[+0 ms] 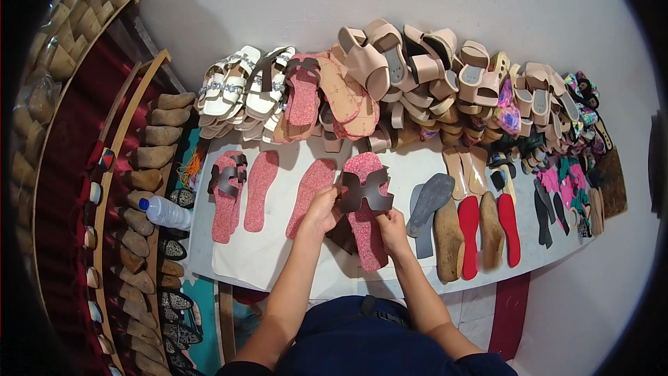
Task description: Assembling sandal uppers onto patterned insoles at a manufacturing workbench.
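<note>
Between my hands, above the table's front part, is a sandal with a pink patterned sole (367, 242) and a dark brown cut-out strap (367, 190) across it. My left hand (321, 210) is closed on the strap's left side, and my right hand (394, 230) pinches its lower right edge. Just left of my left hand lies a loose pink insole (311, 188). Another pink insole (261, 191) lies farther left, beside a pair of pink sandals with brown straps (227, 195). Fingers under the strap are partly hidden.
Piled sandals line the back: white pairs (245, 83), pink ones and beige ones (396, 59). Right of my hands lie dark grey sole pieces (431, 198), wooden shoe lasts (447, 240) and red insoles (469, 237). A water bottle (167, 212) and a rack of lasts (154, 157) stand left.
</note>
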`<state>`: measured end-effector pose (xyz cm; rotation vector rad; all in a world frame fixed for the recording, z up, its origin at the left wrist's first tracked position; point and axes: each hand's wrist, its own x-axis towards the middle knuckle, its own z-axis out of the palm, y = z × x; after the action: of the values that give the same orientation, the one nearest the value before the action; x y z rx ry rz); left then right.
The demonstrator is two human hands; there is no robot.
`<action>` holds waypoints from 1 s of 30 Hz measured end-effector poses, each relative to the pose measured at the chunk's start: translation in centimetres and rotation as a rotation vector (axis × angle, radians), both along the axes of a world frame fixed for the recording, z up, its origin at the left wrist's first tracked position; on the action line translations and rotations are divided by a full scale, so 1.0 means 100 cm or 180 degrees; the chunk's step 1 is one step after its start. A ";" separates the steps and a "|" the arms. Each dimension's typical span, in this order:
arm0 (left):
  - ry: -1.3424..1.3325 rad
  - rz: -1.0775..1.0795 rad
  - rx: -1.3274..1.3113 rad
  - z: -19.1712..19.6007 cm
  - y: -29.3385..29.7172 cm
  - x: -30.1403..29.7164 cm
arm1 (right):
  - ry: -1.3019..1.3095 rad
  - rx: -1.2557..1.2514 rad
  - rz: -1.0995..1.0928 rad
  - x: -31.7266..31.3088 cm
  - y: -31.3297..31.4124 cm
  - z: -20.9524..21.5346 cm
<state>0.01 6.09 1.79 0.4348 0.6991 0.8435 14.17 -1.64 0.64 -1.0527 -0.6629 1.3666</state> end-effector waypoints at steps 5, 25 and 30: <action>-0.0408 -0.0327 -0.0409 0.000 0.002 -0.004 | -0.0094 0.0000 -0.0075 -0.002 0.000 0.002; -0.0534 0.0004 -0.0250 0.004 -0.004 0.001 | -0.0125 -0.0213 0.0007 0.000 0.005 -0.005; -0.0836 -0.0412 -0.0311 0.009 -0.004 -0.003 | 0.0217 -0.0148 0.0005 -0.002 0.004 -0.003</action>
<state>-0.24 5.71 2.73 0.2717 0.4617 0.7248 14.02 -1.29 0.32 -1.0378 -0.5843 1.4190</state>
